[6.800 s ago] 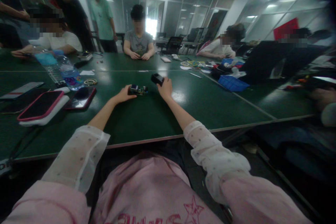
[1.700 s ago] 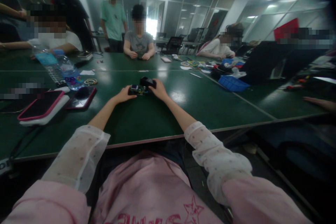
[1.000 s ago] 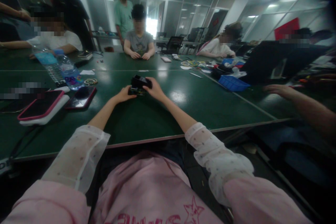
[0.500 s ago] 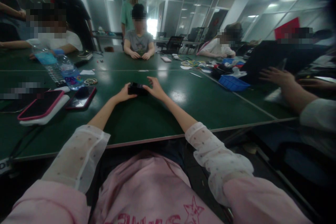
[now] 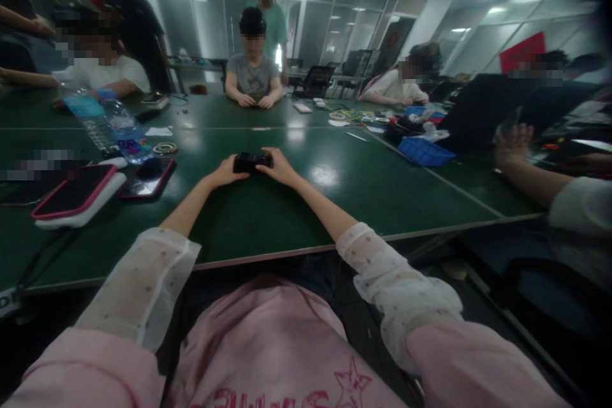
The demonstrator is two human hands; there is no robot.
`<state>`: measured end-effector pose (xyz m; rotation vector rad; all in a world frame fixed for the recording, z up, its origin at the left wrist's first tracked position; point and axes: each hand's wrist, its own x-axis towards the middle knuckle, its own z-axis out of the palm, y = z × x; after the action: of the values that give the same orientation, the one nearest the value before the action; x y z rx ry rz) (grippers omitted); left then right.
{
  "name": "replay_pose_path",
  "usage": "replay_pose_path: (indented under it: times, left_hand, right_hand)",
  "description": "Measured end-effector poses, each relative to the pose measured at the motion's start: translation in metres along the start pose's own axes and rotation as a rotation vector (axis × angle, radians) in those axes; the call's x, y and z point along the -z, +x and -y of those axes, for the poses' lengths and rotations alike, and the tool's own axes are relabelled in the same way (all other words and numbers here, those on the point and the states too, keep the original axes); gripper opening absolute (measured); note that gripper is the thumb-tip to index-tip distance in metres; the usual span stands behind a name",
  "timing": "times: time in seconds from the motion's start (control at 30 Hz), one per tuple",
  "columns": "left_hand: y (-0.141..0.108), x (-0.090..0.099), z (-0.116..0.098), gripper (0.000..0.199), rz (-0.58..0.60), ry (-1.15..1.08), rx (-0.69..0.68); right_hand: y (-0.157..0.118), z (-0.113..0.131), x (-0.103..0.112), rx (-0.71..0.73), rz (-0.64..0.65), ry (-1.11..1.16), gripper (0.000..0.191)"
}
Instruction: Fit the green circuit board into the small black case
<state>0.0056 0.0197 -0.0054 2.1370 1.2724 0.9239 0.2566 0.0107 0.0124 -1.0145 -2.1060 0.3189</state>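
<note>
A small black box-shaped object (image 5: 249, 162), its exact kind not clear, is held between my two hands just above or on the green table (image 5: 268, 223). My left hand (image 5: 226, 171) grips its left end, with the thumb along the near side and the fingers mostly hidden behind. On the right end, my right hand (image 5: 280, 167) closes with thumb in front and index finger over the far top corner. Left of my hands lies a dark phone with a red edge (image 5: 148, 177).
Two plastic bottles (image 5: 128, 134) and a pink-rimmed device (image 5: 76, 190) stand or lie at the left. A roll of tape (image 5: 165, 148) is near them. To the right are a blue tray (image 5: 425, 150), tangled wires (image 5: 354, 115) and another person's raised hand (image 5: 514, 146).
My right hand has come down and closed on the black object's right end; its fingers were lifted before. The neighbour's hand at right has shifted, and a standing person behind has moved right.
</note>
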Motion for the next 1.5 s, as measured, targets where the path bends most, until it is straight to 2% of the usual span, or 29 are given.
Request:
replay_pose_path:
  times: [0.7, 1.07, 1.5]
  left_hand:
    - [0.0015, -0.0008, 0.0027, 0.085, -0.006, 0.027, 0.0]
    - [0.0023, -0.0007, 0.0028, 0.083, -0.005, 0.035, -0.006]
    - [0.0005, -0.001, -0.001, 0.081, -0.024, 0.055, 0.027]
  right_hand:
    - [-0.0024, 0.001, -0.003, -0.01, 0.072, -0.01, 0.061]
    - [-0.0019, -0.0007, -0.0039, -0.01, 0.075, -0.013, 0.062]
    - [-0.0011, -0.0018, -0.0058, 0.003, 0.049, -0.01, 0.054]
